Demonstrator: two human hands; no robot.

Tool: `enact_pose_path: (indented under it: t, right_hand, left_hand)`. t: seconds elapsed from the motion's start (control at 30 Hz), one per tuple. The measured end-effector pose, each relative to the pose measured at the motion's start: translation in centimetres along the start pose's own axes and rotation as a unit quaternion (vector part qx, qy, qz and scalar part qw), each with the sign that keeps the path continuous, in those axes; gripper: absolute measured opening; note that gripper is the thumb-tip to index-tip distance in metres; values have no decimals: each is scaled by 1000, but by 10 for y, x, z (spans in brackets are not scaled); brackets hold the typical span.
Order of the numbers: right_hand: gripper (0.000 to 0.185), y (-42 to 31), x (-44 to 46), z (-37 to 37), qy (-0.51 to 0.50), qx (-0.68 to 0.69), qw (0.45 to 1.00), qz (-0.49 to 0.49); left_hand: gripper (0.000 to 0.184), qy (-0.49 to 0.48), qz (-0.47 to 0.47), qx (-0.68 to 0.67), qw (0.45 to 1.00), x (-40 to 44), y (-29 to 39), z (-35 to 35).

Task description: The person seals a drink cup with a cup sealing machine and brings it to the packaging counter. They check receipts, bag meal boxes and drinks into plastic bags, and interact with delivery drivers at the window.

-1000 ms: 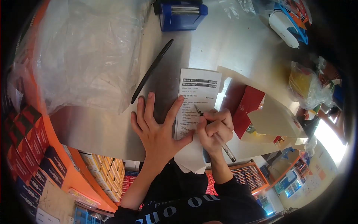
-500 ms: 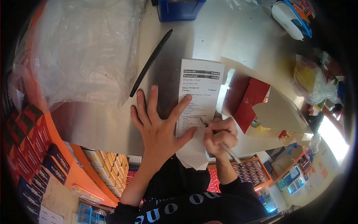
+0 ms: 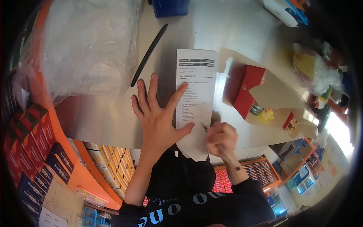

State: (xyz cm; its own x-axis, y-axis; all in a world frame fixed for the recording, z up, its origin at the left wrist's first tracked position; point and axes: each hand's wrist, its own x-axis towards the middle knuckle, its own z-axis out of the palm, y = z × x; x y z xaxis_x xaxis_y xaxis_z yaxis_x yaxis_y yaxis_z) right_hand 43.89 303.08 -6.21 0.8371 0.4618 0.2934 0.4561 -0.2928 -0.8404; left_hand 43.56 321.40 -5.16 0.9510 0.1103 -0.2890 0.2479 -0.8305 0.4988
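A long printed receipt (image 3: 196,90) lies on the metal table, its lower end hanging over the front edge. My left hand (image 3: 159,117) is spread flat, with forefinger and thumb on the receipt's left side and the other fingers on the table. Closed round a pen (image 3: 204,126), my right hand (image 3: 222,140) is at the receipt's lower right, the pen's tip over the blank part below the print. A black pen (image 3: 149,55) lies loose on the table, up and left of the receipt.
Clear plastic bags (image 3: 90,45) cover the table's left side. A blue container (image 3: 171,7) stands at the back. To the right are a red and beige paper item (image 3: 249,90) and a plastic bag with yellow contents (image 3: 306,62). Red boxes (image 3: 34,132) are stacked at the left.
My right hand with the pen has moved down the receipt to below the printed lines. My left hand stays spread on the receipt. The view has shifted, with the table items now higher in it.
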Motion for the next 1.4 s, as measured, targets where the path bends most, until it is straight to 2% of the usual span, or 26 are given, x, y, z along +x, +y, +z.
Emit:
enact_pose_path:
  t: [0.07,0.13,0.17,0.2,0.23,0.3,0.37,0.5,0.57,0.83,1.13,1.17,1.3,1.33,1.4]
  right_hand:
    - [23,-16,1,-20,80,74,971,213]
    - [15,-28,15,-27,39,82,954,285]
    - [18,-24,25,-31,-84,-40,978,187]
    - [24,-22,34,-37,-202,-167,962,82]
    - [35,-13,28,-33,-210,-226,947,92]
    - [34,-2,24,-28,-176,-219,956,89]
    - [32,0,15,-24,-142,-189,962,138]
    - [23,6,-13,-21,-66,-149,980,116]
    - [22,12,-23,-19,-6,-179,983,33]
    - [25,15,-19,-17,2,-181,983,18]
    - [25,17,-26,-14,19,-144,986,84]
    - [21,14,-20,-14,28,-156,985,68]
    - [25,14,-19,-14,50,-200,978,34]
    - [27,14,-21,-16,41,-191,980,40]
    - [30,15,-24,-20,84,-137,987,1]
  left_hand:
    - [88,6,-1,-7,1000,-1,1,-2]
    - [89,14,3,-6,1000,-4,2,-2]
    - [91,25,8,-8,1000,-5,3,-1]
    - [93,38,14,-11,999,-6,5,0]
    - [95,37,12,-9,999,-7,5,0]
    - [96,55,19,-7,998,-8,5,2]
    - [96,64,27,-6,998,-11,5,1]
    - [97,42,15,0,999,-9,9,0]
    - [97,47,9,-2,999,-9,10,2]
    - [123,59,-1,-13,998,-5,5,5]
    - [124,65,2,-6,998,-5,-2,13]
    - [124,64,10,1,998,-5,-3,14]
    - [125,83,44,15,995,-5,-8,15]
    - [125,85,53,18,995,-5,-10,17]
    - [126,93,83,14,992,-6,-9,20]
